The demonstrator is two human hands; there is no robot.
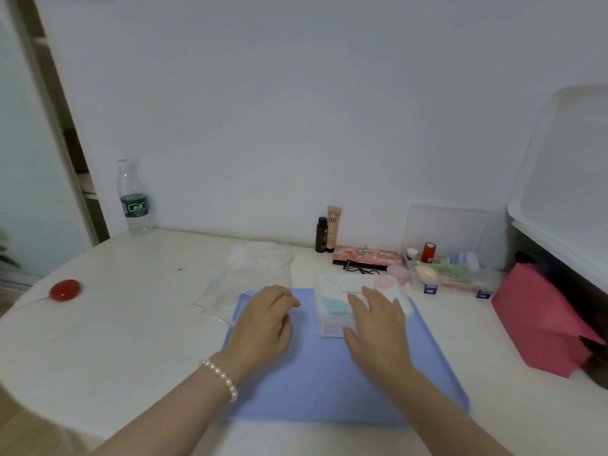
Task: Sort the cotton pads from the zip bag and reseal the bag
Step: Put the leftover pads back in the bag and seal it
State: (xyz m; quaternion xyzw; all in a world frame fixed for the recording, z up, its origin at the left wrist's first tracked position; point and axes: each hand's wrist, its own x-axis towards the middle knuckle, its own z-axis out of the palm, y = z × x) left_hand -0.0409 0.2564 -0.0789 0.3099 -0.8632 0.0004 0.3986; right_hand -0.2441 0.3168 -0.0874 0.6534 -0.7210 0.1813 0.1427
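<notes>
Clear glossy plastic zip bag (pixel 358 304) — smooth matt blue mat (pixel 329 373), white tabletop (pixel 131 324).

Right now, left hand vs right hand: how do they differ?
The left hand hovers over the bare blue mat, fingers loosely curled, holding nothing; the right hand lies with fairly straight fingers on the cotton pad pack. The left wrist wears a pearl bracelet; the right wrist is bare. Both are palm down over the mat.
</notes>
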